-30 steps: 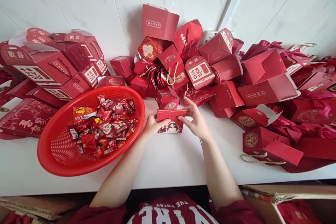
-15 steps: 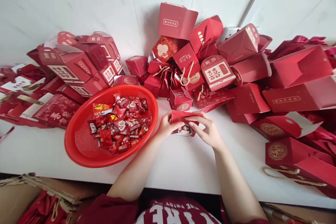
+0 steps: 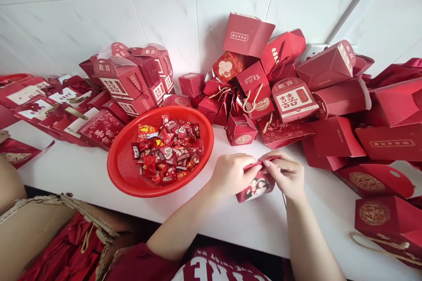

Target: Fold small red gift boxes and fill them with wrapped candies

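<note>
A small red candy box (image 3: pixel 257 188) with a picture of dark-haired figures on its side is between my hands, tilted above the white table. My left hand (image 3: pixel 233 173) pinches its top flap from the left. From the right, my right hand (image 3: pixel 286 174) grips the same upper edge, thumb and fingers close together. Both hands partly cover the top of the box. To the left stands a red plastic basket (image 3: pixel 114 158) with wrapped candies (image 3: pixel 169 151) inside. Just beyond my hands sits another small red box (image 3: pixel 242 129).
Red gift boxes (image 3: pixel 293 101) are heaped along the tiled wall and down the right side. Stacked double-happiness boxes (image 3: pixel 118 77) stand behind the basket. Another person's arm (image 3: pixel 9 184) is at the left edge. An open cardboard box (image 3: pixel 42 224) with red items is below.
The view has swung left. My hands have brought the box closer to me and tilted it, and their fingers have drawn together at its top edge.
</note>
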Tool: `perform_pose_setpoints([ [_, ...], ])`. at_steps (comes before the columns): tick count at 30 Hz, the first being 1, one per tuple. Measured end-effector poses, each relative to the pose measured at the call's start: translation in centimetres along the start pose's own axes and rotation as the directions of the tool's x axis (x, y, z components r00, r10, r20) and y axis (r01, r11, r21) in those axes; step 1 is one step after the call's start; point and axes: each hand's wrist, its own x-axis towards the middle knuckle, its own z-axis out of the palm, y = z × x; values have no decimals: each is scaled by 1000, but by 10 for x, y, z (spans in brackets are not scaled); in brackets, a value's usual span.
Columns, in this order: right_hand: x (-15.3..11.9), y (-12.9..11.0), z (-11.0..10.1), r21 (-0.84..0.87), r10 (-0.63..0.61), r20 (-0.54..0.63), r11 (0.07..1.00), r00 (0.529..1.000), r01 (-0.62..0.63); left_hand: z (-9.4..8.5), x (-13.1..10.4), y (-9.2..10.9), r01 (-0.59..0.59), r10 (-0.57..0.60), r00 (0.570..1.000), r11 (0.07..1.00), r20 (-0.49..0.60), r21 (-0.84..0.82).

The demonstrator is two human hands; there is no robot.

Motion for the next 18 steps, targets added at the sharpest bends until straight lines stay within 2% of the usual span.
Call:
perform_pose_setpoints([
  [3,1,2,-1,197,-22,-80,980,997,38,-19,1,32,-63,68,998,976,-16,208],
  [7,5,14,-1,437,99,-278,899,956,34,-54,17,65,-144,197,975,910,-101,388],
  [10,7,24,-5,436,190,-344,900,919,-23,-95,31,94,-158,275,946,852,-169,500],
  [13,6,32,-11,414,262,-386,906,884,-88,-144,43,126,-77,310,923,728,-227,681],
  [15,5,35,-13,408,306,-400,904,864,-131,-175,47,142,-116,366,916,636,-166,763],
  [16,5,35,-14,397,320,-403,905,857,-151,-189,48,147,-92,353,920,619,-171,780],
  [18,4,35,-14,374,337,-405,909,850,-182,-212,47,151,66,207,944,641,-255,765],
])
